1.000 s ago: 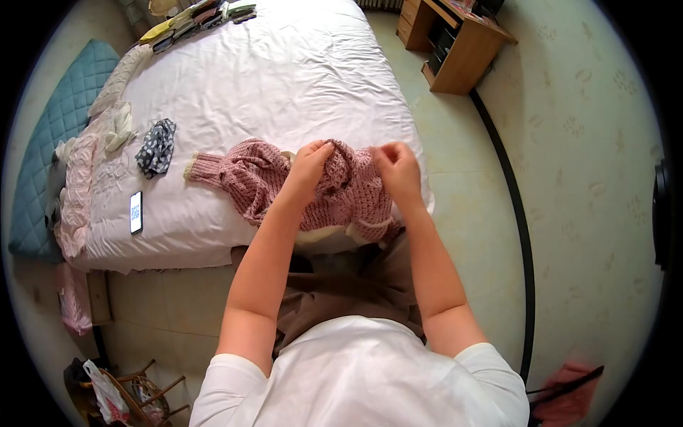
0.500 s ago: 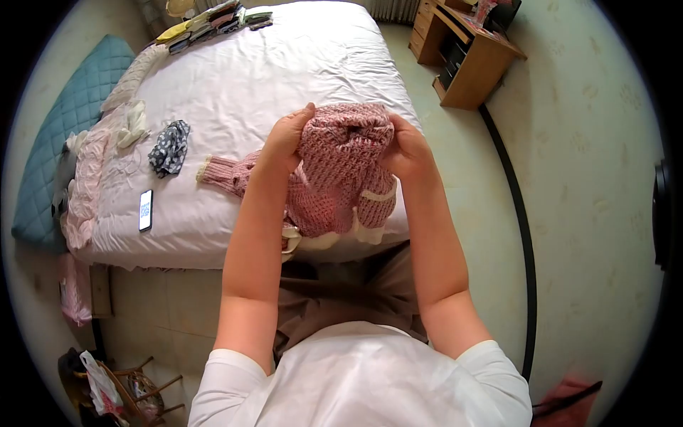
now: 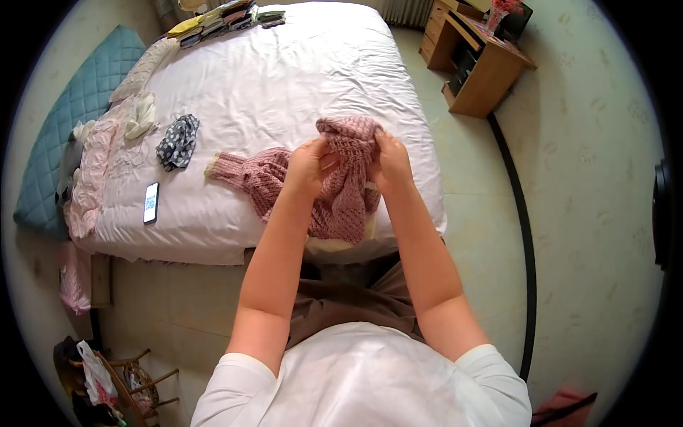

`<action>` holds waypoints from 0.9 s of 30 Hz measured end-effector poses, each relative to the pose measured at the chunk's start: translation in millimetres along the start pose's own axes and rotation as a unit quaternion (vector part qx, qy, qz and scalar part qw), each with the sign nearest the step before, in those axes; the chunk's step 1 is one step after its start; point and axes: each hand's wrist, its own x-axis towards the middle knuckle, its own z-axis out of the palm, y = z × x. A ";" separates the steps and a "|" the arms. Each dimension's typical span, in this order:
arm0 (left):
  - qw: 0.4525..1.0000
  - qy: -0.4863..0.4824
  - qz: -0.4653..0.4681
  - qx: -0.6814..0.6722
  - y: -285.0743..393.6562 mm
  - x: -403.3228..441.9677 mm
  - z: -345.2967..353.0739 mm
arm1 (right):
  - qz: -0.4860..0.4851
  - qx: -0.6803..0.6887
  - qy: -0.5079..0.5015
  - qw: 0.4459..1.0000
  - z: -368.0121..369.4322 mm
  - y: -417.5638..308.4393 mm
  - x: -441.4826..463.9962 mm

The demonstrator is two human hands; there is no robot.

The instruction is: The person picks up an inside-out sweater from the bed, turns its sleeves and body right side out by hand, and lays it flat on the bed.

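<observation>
A white-sheeted bed [image 3: 306, 85] fills the upper middle of your frame, with folded clothes [image 3: 220, 25] stacked at its upper left. The pink knit garment [image 3: 341, 210] is at the frame's centre, near the bed's close edge. Your left hand [image 3: 308, 167] and right hand [image 3: 393, 164] each have a closed grip on its gathered upper part. One sleeve [image 3: 231, 168] lies stretched out leftward; the rest is bunched, so your handling looks unfinished. The dotted cloth [image 3: 178, 142], left of centre, lies crumpled and apart from your hands.
</observation>
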 end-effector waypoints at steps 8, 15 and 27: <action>0.990 0.047 -0.135 -0.014 -11.7 -8.4 4.9 | -0.023 -0.015 0.055 0.998 -64.3 33.6 -0.7; 0.983 0.039 -0.077 -0.162 -58.6 1.6 2.9 | 0.052 -0.078 0.035 0.995 -53.5 29.3 -30.9; 0.986 -0.084 -0.002 -0.147 -65.0 -19.2 4.7 | -0.112 -0.695 0.045 0.708 -54.8 13.6 -19.7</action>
